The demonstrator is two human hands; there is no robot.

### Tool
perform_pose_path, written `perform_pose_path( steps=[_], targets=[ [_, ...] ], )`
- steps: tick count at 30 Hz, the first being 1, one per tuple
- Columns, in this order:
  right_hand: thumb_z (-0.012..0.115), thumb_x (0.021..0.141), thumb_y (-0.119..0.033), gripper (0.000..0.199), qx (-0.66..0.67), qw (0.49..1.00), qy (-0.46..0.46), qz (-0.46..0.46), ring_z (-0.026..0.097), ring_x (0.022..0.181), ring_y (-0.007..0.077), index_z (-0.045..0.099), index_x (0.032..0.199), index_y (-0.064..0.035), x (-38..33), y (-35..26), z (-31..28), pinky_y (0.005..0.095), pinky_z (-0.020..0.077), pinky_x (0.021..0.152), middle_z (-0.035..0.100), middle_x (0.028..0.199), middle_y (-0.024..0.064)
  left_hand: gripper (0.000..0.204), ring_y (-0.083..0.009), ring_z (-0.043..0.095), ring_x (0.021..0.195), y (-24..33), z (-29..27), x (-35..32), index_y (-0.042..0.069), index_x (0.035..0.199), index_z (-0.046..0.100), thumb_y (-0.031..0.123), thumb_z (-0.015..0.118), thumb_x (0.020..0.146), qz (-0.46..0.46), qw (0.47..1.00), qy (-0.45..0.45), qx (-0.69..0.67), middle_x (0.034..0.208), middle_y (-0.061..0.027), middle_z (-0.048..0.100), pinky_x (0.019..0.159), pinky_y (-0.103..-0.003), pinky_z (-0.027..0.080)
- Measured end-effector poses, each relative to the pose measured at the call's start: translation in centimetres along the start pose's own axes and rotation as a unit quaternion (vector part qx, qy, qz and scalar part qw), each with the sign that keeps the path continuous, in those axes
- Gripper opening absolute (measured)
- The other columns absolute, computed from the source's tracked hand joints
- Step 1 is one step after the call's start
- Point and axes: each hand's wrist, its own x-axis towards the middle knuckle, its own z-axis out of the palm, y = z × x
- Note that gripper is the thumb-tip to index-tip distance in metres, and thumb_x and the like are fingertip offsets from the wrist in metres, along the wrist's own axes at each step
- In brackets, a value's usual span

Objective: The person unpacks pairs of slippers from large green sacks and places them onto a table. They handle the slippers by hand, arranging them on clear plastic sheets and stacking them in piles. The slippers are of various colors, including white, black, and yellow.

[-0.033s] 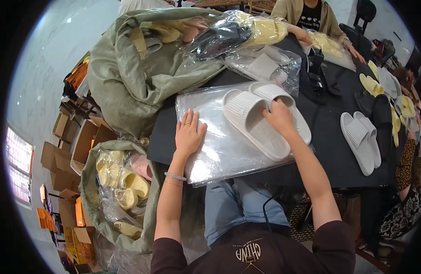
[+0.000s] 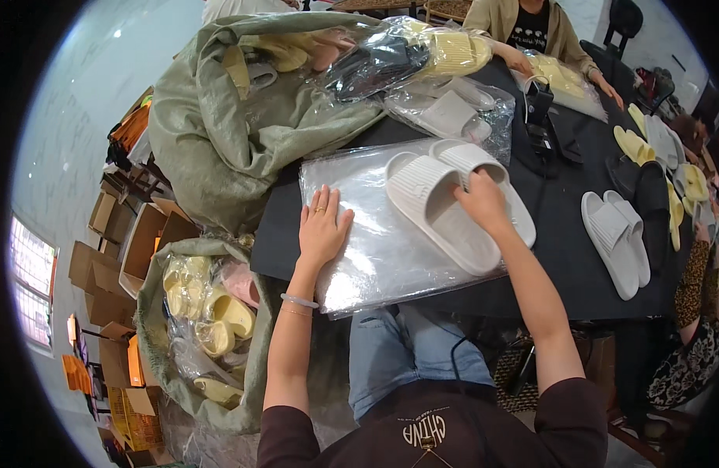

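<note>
My left hand [image 2: 322, 228] lies flat, fingers stretched out, on the left part of a stack of clear plastic bags [image 2: 379, 265] at the table's front edge. A pair of light grey slippers [image 2: 462, 235] with ribbed straps rests over the right part of the stack, toes pointing away from me. My right hand [image 2: 482, 203] is closed on the pair where the two slippers meet, just behind the straps. Its fingertips are partly hidden. Another pair of light grey slippers [image 2: 615, 242] sits to the right on the dark table [image 2: 550, 269].
Bagged slippers [image 2: 445, 113] lie beyond the stack, beside a large green sack [image 2: 211, 148]. An open sack [image 2: 153, 327] with bagged slippers stands lower left. A black stand [image 2: 539, 117] is at the back. Across the table, a person's hands [image 2: 518, 61] touch bagged yellow slippers [image 2: 561, 78].
The grey slippers have shifted slightly to the right over the bags, along with my right hand. My left hand stays in place.
</note>
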Motion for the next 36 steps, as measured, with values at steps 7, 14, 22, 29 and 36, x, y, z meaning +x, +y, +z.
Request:
perform_pose_path(
  steps=[7, 14, 22, 29, 36],
  targets=[
    [0.065, 0.077, -0.028, 0.038, 0.015, 0.994, 0.097, 0.053, 0.058, 0.096, 0.0408, 0.062, 0.100, 0.0018, -0.7, 5.0, -1.4, 0.0481, 0.0457, 0.081, 0.058, 0.108, 0.0226, 0.059, -0.0278, 0.028, 0.136, 0.4, 0.1, 0.1, 0.007, 0.138, 0.039, 0.046, 0.039, 0.093, 0.006, 1.000, 0.022, -0.002, 0.147, -0.0139, 0.032, 0.110, -0.045, 0.021],
    [0.066, 0.073, -0.026, 0.033, 0.084, 0.994, 0.058, -0.042, 0.060, 0.087, 0.0408, 0.063, 0.086, 0.0043, -2.4, -2.9, -1.0, 0.0473, 0.0471, 0.077, 0.060, 0.093, 0.0255, 0.059, -0.0280, 0.027, 0.137, -0.1, 0.2, 0.0, 0.008, 0.139, 0.037, 0.040, 0.043, 0.091, 0.006, 1.000, 0.020, 0.014, 0.147, -0.0140, 0.031, 0.110, -0.046, 0.022],
    [0.060, 0.083, -0.033, 0.040, 0.056, 0.972, -0.120, -0.196, 0.059, 0.096, 0.0371, 0.062, 0.094, 0.0056, -2.8, -4.6, 1.2, 0.0433, 0.0480, 0.078, 0.062, 0.094, 0.0237, 0.059, -0.0291, 0.027, 0.137, -0.4, -0.1, -0.4, 0.009, 0.141, 0.033, 0.031, 0.047, 0.088, 0.023, 0.999, 0.018, 0.029, 0.148, -0.0133, 0.029, 0.108, -0.047, 0.024],
    [0.053, 0.088, -0.036, 0.038, 0.006, 0.992, -0.093, -0.086, 0.062, 0.094, 0.0345, 0.064, 0.104, -0.0033, 6.9, 0.4, -6.1, 0.0390, 0.0484, 0.082, 0.066, 0.099, 0.0169, 0.059, -0.0297, 0.029, 0.136, -0.1, -0.3, -0.4, 0.007, 0.140, 0.035, 0.033, 0.046, 0.088, 0.023, 0.999, 0.025, 0.027, 0.147, -0.0153, 0.031, 0.108, -0.047, 0.024],
    [0.049, 0.089, -0.039, 0.048, -0.119, 0.988, -0.061, 0.080, 0.057, 0.107, 0.0395, 0.061, 0.108, 0.0033, 15.0, 4.9, 0.2, 0.0470, 0.0443, 0.090, 0.062, 0.112, 0.0208, 0.058, -0.0294, 0.028, 0.136, 0.0, -0.5, -0.1, 0.008, 0.140, 0.035, 0.032, 0.046, 0.088, 0.017, 1.000, 0.014, 0.022, 0.147, -0.0146, 0.030, 0.109, -0.047, 0.023]
  ],
)
